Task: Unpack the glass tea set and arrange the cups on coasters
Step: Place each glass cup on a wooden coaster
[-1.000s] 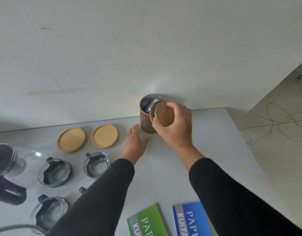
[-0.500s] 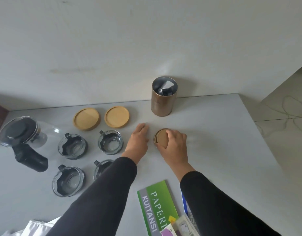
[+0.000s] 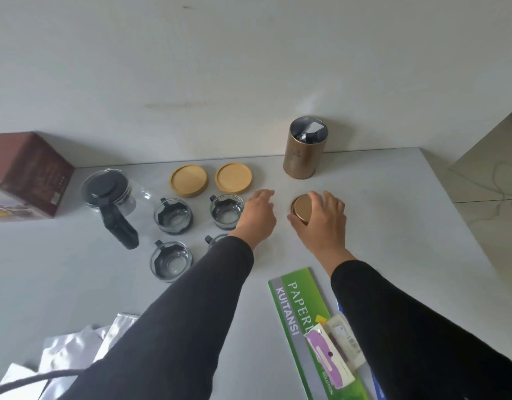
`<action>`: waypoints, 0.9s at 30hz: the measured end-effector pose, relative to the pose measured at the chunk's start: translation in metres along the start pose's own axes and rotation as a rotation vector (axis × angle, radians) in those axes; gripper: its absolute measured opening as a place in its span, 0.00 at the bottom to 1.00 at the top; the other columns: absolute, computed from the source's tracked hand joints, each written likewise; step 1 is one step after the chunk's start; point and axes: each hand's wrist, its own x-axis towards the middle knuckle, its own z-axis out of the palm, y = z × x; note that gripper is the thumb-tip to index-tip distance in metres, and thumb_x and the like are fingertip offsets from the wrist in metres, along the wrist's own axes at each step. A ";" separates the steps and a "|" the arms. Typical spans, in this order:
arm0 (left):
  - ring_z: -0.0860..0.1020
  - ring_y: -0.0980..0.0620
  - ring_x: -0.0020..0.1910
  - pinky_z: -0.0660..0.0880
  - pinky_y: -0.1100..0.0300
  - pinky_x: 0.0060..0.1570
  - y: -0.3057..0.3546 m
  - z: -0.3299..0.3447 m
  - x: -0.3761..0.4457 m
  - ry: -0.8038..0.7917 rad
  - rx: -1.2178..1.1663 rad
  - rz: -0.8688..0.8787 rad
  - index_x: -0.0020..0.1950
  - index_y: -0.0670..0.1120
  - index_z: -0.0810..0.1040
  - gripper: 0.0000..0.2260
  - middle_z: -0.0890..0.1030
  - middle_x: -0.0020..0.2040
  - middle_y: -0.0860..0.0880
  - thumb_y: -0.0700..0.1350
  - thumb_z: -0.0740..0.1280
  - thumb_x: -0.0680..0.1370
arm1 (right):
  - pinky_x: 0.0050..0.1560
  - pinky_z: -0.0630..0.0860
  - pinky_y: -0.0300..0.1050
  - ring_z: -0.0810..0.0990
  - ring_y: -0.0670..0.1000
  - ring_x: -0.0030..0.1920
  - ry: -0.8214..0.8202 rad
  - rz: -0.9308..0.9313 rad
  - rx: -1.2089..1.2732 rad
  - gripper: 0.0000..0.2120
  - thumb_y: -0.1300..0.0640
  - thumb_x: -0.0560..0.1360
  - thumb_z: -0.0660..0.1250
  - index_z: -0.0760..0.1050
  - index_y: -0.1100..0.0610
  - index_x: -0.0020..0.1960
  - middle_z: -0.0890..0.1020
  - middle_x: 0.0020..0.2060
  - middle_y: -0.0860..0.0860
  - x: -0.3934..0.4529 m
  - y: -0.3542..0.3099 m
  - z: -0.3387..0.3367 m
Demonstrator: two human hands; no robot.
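Observation:
Two round wooden coasters (image 3: 188,180) (image 3: 233,178) lie side by side near the wall. In front of them stand glass cups with black handles (image 3: 172,216) (image 3: 226,212) (image 3: 170,261); another cup (image 3: 213,241) is mostly hidden under my left sleeve. A glass teapot (image 3: 107,189) with a black lid and handle stands to their left. My left hand (image 3: 256,216) rests palm down, fingers apart, beside the right rear cup. My right hand (image 3: 321,223) grips a gold canister lid (image 3: 301,208) on the table.
An open bronze canister (image 3: 305,151) with a foil bag inside stands by the wall. A brown box (image 3: 27,174) sits at far left. A green receipt book (image 3: 298,319) and small packets lie near me, white wrapping (image 3: 61,350) at bottom left. The table edge (image 3: 451,215) runs down the right.
My right hand carried the lid from the canister down to the table. My left hand let go of the canister and came down beside the cups.

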 end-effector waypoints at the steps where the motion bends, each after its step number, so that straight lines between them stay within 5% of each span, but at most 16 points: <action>1: 0.65 0.48 0.71 0.61 0.62 0.66 -0.002 -0.011 -0.010 0.025 -0.009 0.007 0.73 0.43 0.65 0.19 0.66 0.73 0.45 0.37 0.55 0.81 | 0.56 0.69 0.55 0.66 0.62 0.64 0.020 -0.007 0.016 0.29 0.45 0.71 0.69 0.69 0.59 0.65 0.70 0.63 0.60 -0.008 -0.010 -0.005; 7: 0.71 0.43 0.65 0.64 0.59 0.62 -0.043 -0.074 -0.089 0.134 -0.026 0.094 0.69 0.43 0.71 0.17 0.72 0.67 0.42 0.39 0.55 0.81 | 0.57 0.70 0.56 0.65 0.61 0.65 0.029 0.065 0.099 0.25 0.47 0.73 0.67 0.69 0.59 0.65 0.70 0.64 0.59 -0.082 -0.078 -0.012; 15: 0.70 0.45 0.67 0.66 0.55 0.66 -0.117 -0.127 -0.174 0.102 0.012 0.055 0.72 0.44 0.67 0.21 0.69 0.70 0.45 0.41 0.62 0.79 | 0.55 0.70 0.54 0.66 0.61 0.63 -0.050 0.027 0.087 0.25 0.49 0.72 0.67 0.70 0.59 0.65 0.71 0.61 0.58 -0.176 -0.146 0.002; 27: 0.66 0.46 0.70 0.64 0.57 0.67 -0.116 -0.128 -0.127 0.087 0.072 0.045 0.74 0.44 0.63 0.25 0.65 0.73 0.45 0.43 0.65 0.78 | 0.58 0.69 0.53 0.65 0.59 0.64 -0.054 -0.027 0.040 0.26 0.46 0.72 0.68 0.68 0.58 0.65 0.71 0.61 0.57 -0.110 -0.142 0.008</action>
